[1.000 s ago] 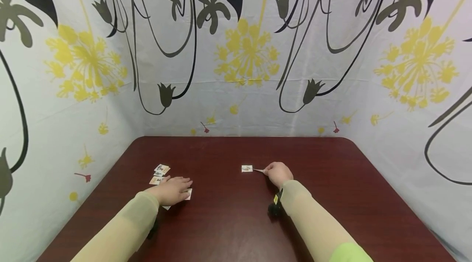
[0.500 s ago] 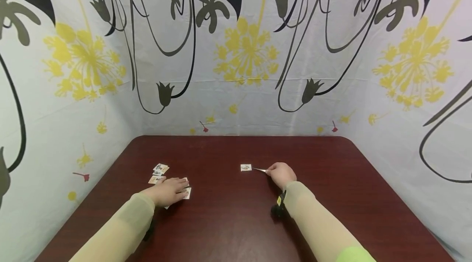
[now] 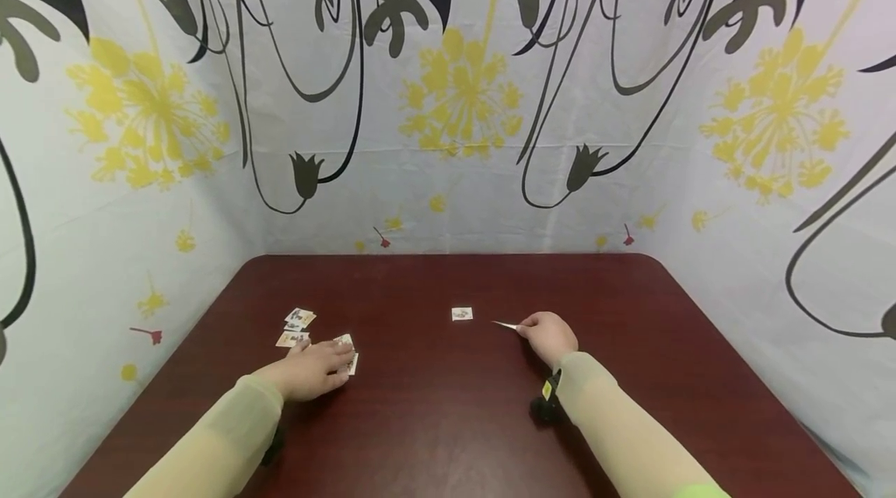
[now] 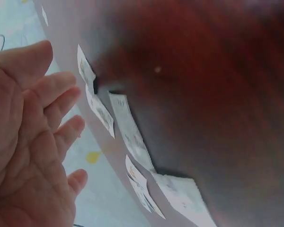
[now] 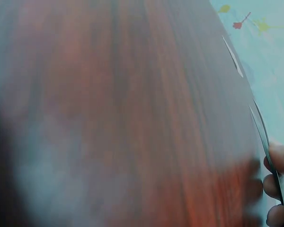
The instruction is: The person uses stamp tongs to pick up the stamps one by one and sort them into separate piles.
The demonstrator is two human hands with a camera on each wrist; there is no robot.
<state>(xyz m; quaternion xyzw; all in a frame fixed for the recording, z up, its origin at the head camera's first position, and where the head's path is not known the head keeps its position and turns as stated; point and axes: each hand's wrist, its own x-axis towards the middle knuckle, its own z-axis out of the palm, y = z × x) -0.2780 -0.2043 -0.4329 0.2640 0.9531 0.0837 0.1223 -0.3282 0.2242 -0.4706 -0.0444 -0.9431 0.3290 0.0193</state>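
My left hand [image 3: 308, 369] hovers low over a group of small printed cards [image 3: 295, 317] at the left of the table, partly hiding some. Its fingers are relaxed and hold nothing, and in the left wrist view the palm [image 4: 28, 142] is beside several flat cards [image 4: 130, 132]. At the right, my right hand [image 3: 549, 336] pinches thin metal tweezers [image 3: 505, 324] that point left. Their two slim prongs [image 5: 259, 125] show apart at the tips in the right wrist view. Left of these tips lies a single card [image 3: 462, 313], separate from them.
The dark red-brown table [image 3: 434, 420] has rounded far corners. White cloth [image 3: 448, 202] with grey vines and yellow flowers hangs behind it and on both sides. A black wrist camera [image 3: 544, 408] sits under the right wrist.
My right hand has drawn the tweezers to the right, widening the distance to the single card. The left hand has shifted slightly left over the cards. The head view has turned a little.
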